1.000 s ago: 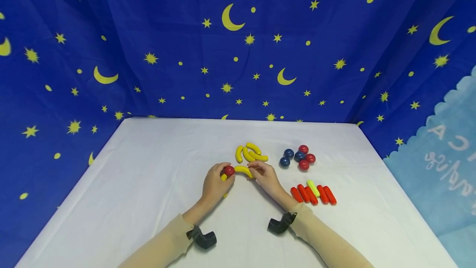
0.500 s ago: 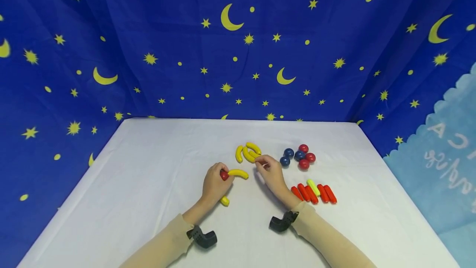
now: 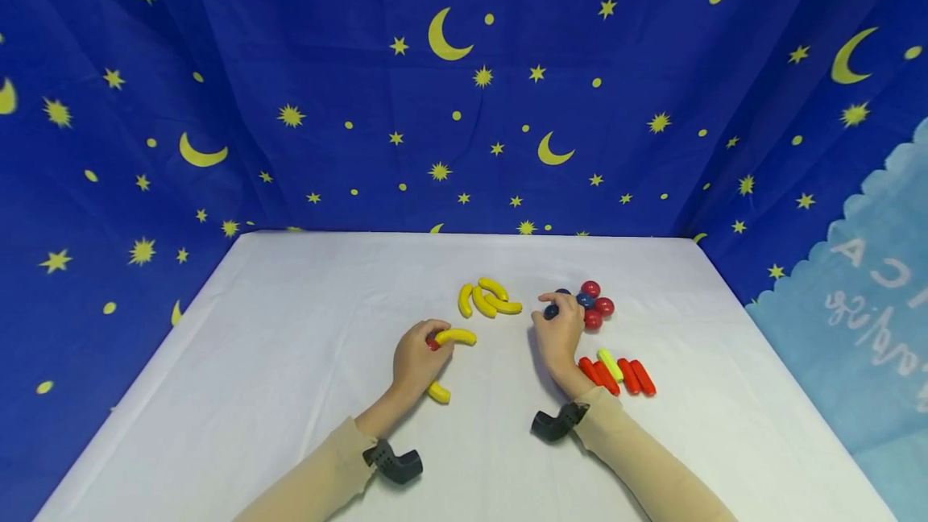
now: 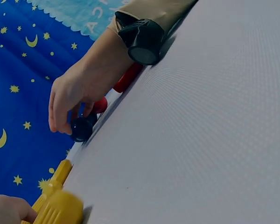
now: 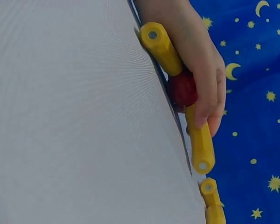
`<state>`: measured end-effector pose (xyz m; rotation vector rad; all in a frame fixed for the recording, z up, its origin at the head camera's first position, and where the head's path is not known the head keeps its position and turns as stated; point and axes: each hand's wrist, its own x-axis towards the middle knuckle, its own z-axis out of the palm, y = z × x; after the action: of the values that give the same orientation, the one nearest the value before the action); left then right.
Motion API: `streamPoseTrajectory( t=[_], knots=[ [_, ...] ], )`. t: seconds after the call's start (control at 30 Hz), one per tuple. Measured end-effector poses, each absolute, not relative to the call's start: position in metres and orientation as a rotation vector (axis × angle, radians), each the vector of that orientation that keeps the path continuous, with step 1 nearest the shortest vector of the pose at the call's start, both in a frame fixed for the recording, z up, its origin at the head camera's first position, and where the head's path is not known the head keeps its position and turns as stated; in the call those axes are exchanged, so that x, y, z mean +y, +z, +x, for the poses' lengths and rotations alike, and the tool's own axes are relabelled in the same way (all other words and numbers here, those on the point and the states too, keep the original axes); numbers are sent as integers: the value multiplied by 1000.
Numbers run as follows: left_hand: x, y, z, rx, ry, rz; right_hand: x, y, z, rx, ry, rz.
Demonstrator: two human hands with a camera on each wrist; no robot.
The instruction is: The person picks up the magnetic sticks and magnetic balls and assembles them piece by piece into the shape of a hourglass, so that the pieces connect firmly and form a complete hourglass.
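Yellow curved piece (image 3: 461, 336) pinched in the left hand (image 3: 416, 365), near the centre of the frame

Just below the middle of the head view, the left hand's thumb and a finger close on the piece, its free end pointing right. Under the fingers sits a red ball (image 3: 432, 342), mostly covered; the right wrist view shows it between that piece and a second yellow piece (image 3: 438, 393), which sticks out below the hand.

Right of centre, the right hand (image 3: 561, 337) has thumb and forefinger parted with a dark blue ball (image 3: 552, 312) between them; whether they touch it, I cannot tell.

Beside that hand lie three red balls (image 3: 604, 307) and two other blue balls (image 3: 585, 301). Below are red sticks (image 3: 643, 378) with a lime stick (image 3: 611, 366) among them. Four yellow pieces (image 3: 466, 300) lie grouped at upper centre of the white table (image 3: 217, 393), before a blue curtain (image 3: 406, 95) patterned with moons and stars.
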<state>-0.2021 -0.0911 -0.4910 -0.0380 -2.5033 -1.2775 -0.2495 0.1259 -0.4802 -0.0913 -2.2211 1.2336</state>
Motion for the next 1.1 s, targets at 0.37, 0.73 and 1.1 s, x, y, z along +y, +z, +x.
streamPoseTrajectory(
  t=[0.37, 0.73, 1.1],
  knots=[
    [-91, -489, -203, -2466, -1318, 67, 120, -481, -245, -2315, 1406, -99],
    [-89, -490, -203, -2438, -1489, 84, 108, -485, -240, -2336, 1659, 234],
    [-86, -490, -201, -2437, -1506, -100, 100, -462, -221, -2438, 1789, 562]
  ],
)
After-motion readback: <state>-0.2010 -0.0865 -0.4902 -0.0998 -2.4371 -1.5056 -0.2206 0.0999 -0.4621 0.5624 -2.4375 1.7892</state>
